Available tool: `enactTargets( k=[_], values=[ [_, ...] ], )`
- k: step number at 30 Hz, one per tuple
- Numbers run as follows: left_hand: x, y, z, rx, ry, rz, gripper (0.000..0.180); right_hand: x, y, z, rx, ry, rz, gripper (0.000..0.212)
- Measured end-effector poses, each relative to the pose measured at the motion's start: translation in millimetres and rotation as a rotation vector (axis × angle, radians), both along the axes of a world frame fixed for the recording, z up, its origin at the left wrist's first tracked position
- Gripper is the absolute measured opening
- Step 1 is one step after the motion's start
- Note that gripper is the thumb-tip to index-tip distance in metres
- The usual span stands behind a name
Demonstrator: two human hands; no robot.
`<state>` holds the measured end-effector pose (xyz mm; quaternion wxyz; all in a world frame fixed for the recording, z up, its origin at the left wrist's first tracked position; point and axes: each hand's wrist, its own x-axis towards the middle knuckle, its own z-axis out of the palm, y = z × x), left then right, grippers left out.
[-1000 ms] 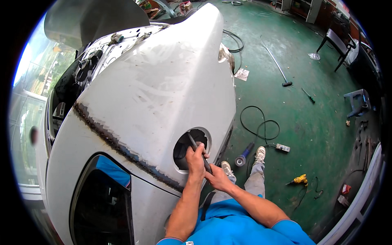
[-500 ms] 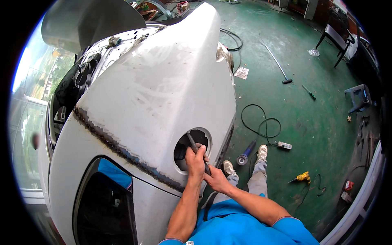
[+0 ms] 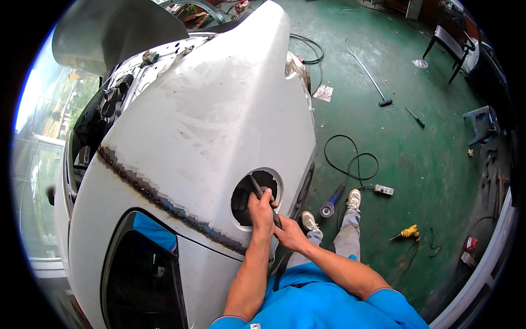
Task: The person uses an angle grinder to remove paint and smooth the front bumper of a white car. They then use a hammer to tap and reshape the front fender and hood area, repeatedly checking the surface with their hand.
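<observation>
A dark metal bar (image 3: pixel 255 185) slants across the round opening (image 3: pixel 280 190) in the white car's rear side panel (image 3: pixel 219 104). My left hand (image 3: pixel 261 213) is closed round the bar, over the near right part of the opening. Lower down, just outside the rim, my right hand (image 3: pixel 290 233) grips the bar's other end. The bar's upper end lies over the dark inside of the hole; whether it touches metal there I cannot tell. To the left, a rough, burnt and rusty seam (image 3: pixel 159 200) runs across the panel above the dark side window (image 3: pixel 141 274).
On the green floor (image 3: pixel 394 159) right of the car lie a blue-and-black angle grinder (image 3: pixel 329 208), a looped cable, a power strip (image 3: pixel 384 189), a yellow power tool (image 3: pixel 408 232), a green-handled screwdriver (image 3: pixel 417 118) and a long T-handled rod (image 3: pixel 372 79). A stool (image 3: pixel 482 125) stands far right.
Both hands keep their grip on the bar and have shifted only slightly. The whole view has moved a little, with the car sitting slightly higher and further left.
</observation>
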<state>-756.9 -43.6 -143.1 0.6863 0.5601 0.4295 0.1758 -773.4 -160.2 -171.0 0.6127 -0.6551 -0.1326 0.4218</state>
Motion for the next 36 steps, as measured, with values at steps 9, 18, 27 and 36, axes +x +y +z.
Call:
enactTargets(
  k=[9, 18, 27, 36],
  values=[
    [-1.9, 1.2, -3.4, 0.021, -0.031, -0.009, 0.015, 6.0, -0.8, 2.5, 0.051, -0.001, 0.011, 0.029],
    [-2.5, -5.6, 5.8, 0.071, 0.010, -0.044, 0.013, 3.1, -4.3, 0.1, 0.065, -0.043, -0.025, 0.030],
    [-5.8, -4.5, 8.3, 0.047, 0.002, -0.069, 0.016, 1.6, -3.5, 2.9, 0.094, -0.051, -0.046, 0.025],
    [-1.8, -8.4, 11.6, 0.019, -0.007, -0.051, 0.011, -1.5, 0.8, -5.2, 0.059, -0.108, -0.065, 0.027]
  ],
)
